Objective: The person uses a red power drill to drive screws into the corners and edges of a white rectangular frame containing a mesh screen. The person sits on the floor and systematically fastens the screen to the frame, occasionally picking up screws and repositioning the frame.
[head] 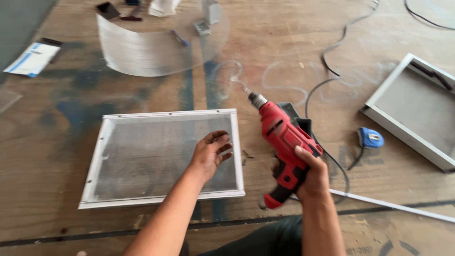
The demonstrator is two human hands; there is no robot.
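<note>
We noted left hand (210,154) spread flat on mesh frame (161,159); right hand (310,173) clenched round red drill (284,147), bit raised above plywood floor (265,71).

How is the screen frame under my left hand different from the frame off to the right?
The mesh frame lies whole in view, flat, with the left hand on it; the right-side frame is cut off by the picture edge, deeper-walled and untouched. Both are pale, rectangular, on the wooden floor.

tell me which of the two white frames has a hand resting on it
The mesh-filled frame in the middle, with the left hand flat on its right side. The other frame lies untouched at the right edge.
</note>
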